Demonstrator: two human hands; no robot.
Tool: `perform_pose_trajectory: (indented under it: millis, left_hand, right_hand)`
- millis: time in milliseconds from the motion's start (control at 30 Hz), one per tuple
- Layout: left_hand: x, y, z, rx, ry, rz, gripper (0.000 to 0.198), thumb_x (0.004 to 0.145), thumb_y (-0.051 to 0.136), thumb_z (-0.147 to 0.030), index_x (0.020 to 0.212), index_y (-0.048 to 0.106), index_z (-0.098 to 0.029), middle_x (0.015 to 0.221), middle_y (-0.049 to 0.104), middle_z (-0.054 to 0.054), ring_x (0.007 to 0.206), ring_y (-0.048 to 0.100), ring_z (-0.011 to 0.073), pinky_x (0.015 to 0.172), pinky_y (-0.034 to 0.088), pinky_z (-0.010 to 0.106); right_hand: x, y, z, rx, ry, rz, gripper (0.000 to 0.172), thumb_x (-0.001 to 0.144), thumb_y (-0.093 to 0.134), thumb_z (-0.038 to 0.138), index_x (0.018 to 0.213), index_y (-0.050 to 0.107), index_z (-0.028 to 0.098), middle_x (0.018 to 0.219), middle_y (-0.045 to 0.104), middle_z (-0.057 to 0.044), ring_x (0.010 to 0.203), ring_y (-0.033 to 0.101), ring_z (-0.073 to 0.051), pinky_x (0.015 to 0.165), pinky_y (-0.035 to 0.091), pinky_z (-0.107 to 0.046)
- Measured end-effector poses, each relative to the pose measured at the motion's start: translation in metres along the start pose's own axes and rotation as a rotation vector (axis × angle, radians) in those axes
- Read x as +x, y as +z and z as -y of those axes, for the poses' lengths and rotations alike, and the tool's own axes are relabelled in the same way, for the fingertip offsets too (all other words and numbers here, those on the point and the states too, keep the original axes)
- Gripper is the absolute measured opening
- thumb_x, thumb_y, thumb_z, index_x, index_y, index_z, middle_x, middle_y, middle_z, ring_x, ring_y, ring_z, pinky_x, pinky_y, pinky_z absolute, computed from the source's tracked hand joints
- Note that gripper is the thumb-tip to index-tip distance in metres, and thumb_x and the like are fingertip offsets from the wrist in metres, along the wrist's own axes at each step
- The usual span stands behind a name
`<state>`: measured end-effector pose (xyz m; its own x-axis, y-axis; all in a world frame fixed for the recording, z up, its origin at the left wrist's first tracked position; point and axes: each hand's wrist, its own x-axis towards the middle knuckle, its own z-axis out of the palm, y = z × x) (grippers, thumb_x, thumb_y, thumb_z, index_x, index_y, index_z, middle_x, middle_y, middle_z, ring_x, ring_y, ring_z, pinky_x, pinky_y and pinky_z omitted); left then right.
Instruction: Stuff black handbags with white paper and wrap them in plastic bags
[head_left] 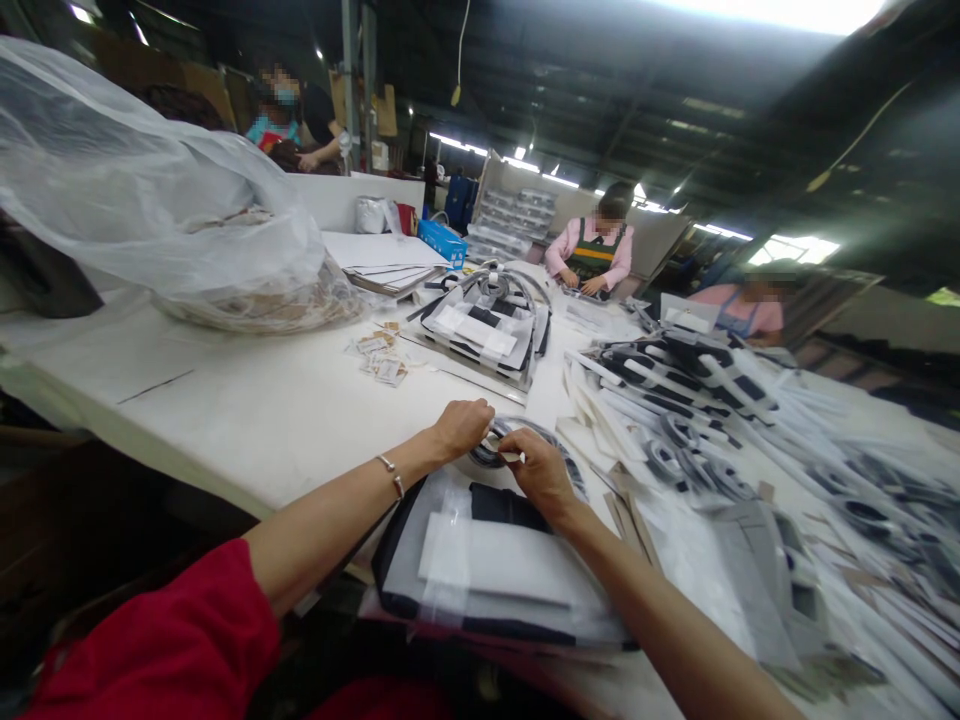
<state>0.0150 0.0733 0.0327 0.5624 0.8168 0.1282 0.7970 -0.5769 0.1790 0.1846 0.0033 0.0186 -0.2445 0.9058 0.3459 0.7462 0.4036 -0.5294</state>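
My left hand [463, 424] and my right hand [538, 473] meet over a coiled grey-and-black strap [559, 448] on the white table [247, 410]. Both hands are closed, pinching the coil from either side. A small white tag shows between my right fingers. Under my forearms lies a flat grey-and-black bag [487, 565] wrapped in clear plastic, with a white sheet on it. A thin bracelet is on my left wrist, and my left sleeve is red.
A big clear plastic sack [150, 200] fills the left of the table. Small packets [381, 356] lie mid-table beside a stack of finished bags [484, 325]. Heaps of grey straps and parts [720, 420] cover the right. Other people work at the far side.
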Motion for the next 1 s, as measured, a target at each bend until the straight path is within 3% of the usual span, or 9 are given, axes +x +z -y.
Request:
perform_pose_trajectory:
  millis: [100, 233, 333, 467, 567, 667, 800, 900, 1000]
  left_hand:
    - [-0.001, 0.000, -0.002, -0.018, 0.005, -0.005, 0.025, 0.092, 0.047, -0.023, 0.106, 0.066, -0.016, 0.106, 0.066, 0.014, 0.100, 0.067, 0.0262, 0.085, 0.052, 0.037]
    - [-0.004, -0.005, -0.004, -0.069, 0.009, -0.013, 0.027, 0.095, 0.045, -0.027, 0.108, 0.066, -0.016, 0.105, 0.066, 0.013, 0.098, 0.067, 0.0257, 0.084, 0.052, 0.035]
    - [-0.007, -0.009, -0.003, -0.128, -0.011, -0.023, 0.026, 0.093, 0.047, -0.026, 0.107, 0.067, -0.017, 0.107, 0.067, 0.013, 0.100, 0.067, 0.0261, 0.086, 0.050, 0.036]
    - [-0.006, -0.015, 0.006, -0.273, -0.043, 0.001, 0.022, 0.088, 0.053, -0.028, 0.100, 0.070, -0.020, 0.104, 0.070, 0.009, 0.101, 0.065, 0.0242, 0.088, 0.048, 0.034]
    - [0.002, -0.016, 0.020, -0.431, -0.097, 0.058, 0.025, 0.088, 0.052, -0.035, 0.097, 0.070, -0.021, 0.099, 0.073, 0.005, 0.097, 0.065, 0.0204, 0.085, 0.049, 0.029]
    - [0.012, -0.011, 0.034, -0.586, -0.212, 0.135, 0.043, 0.093, 0.039, -0.045, 0.086, 0.068, -0.015, 0.090, 0.073, 0.010, 0.089, 0.066, 0.0223, 0.079, 0.051, 0.032]
    - [0.021, 0.000, 0.043, -0.839, -0.278, 0.358, 0.065, 0.088, 0.032, -0.069, 0.070, 0.062, -0.014, 0.065, 0.068, 0.011, 0.066, 0.065, 0.0228, 0.064, 0.054, 0.034]
    - [0.026, 0.006, 0.044, -1.009, -0.257, 0.473, 0.068, 0.078, 0.040, -0.080, 0.068, 0.059, -0.016, 0.065, 0.067, 0.009, 0.061, 0.064, 0.0221, 0.059, 0.055, 0.035]
    - [0.031, 0.009, 0.042, -1.113, -0.229, 0.476, 0.059, 0.070, 0.056, -0.076, 0.067, 0.056, -0.018, 0.067, 0.066, 0.007, 0.063, 0.062, 0.0202, 0.060, 0.055, 0.033]
  right_hand:
    - [0.012, 0.000, 0.000, -0.263, -0.130, -0.013, 0.020, 0.078, 0.055, 0.006, 0.083, 0.067, 0.022, 0.103, 0.069, -0.008, 0.102, 0.059, -0.024, 0.093, 0.044, -0.037]
    - [0.033, 0.007, -0.004, -0.373, -0.205, -0.028, 0.021, 0.076, 0.056, 0.003, 0.088, 0.063, 0.018, 0.123, 0.062, -0.013, 0.116, 0.052, -0.025, 0.104, 0.036, -0.041]
    - [0.042, 0.012, -0.010, -0.369, -0.248, 0.032, 0.019, 0.080, 0.052, 0.005, 0.089, 0.060, 0.019, 0.103, 0.066, -0.010, 0.100, 0.057, -0.023, 0.104, 0.036, -0.041]
    - [0.040, 0.015, -0.020, -0.364, -0.268, 0.065, 0.013, 0.089, 0.047, 0.013, 0.091, 0.058, 0.018, 0.090, 0.064, -0.009, 0.089, 0.056, -0.023, 0.088, 0.043, -0.035]
    - [0.036, 0.015, -0.025, -0.331, -0.287, 0.031, 0.016, 0.096, 0.045, 0.022, 0.101, 0.058, 0.017, 0.096, 0.065, -0.010, 0.092, 0.057, -0.023, 0.087, 0.043, -0.034]
    - [0.036, 0.015, -0.025, -0.297, -0.332, -0.025, 0.019, 0.099, 0.043, 0.026, 0.105, 0.059, 0.017, 0.100, 0.066, -0.011, 0.095, 0.058, -0.023, 0.090, 0.043, -0.035]
    - [0.041, 0.012, -0.019, -0.288, -0.462, -0.106, 0.019, 0.099, 0.042, 0.023, 0.105, 0.060, 0.017, 0.095, 0.066, -0.010, 0.094, 0.059, -0.023, 0.088, 0.046, -0.036]
    - [0.044, 0.009, -0.016, -0.278, -0.566, -0.162, 0.019, 0.099, 0.042, 0.019, 0.105, 0.060, 0.017, 0.095, 0.067, -0.011, 0.094, 0.060, -0.023, 0.087, 0.049, -0.038]
    - [0.044, 0.008, -0.013, -0.271, -0.601, -0.181, 0.019, 0.098, 0.044, 0.016, 0.105, 0.060, 0.019, 0.099, 0.069, -0.011, 0.096, 0.060, -0.022, 0.089, 0.049, -0.039]
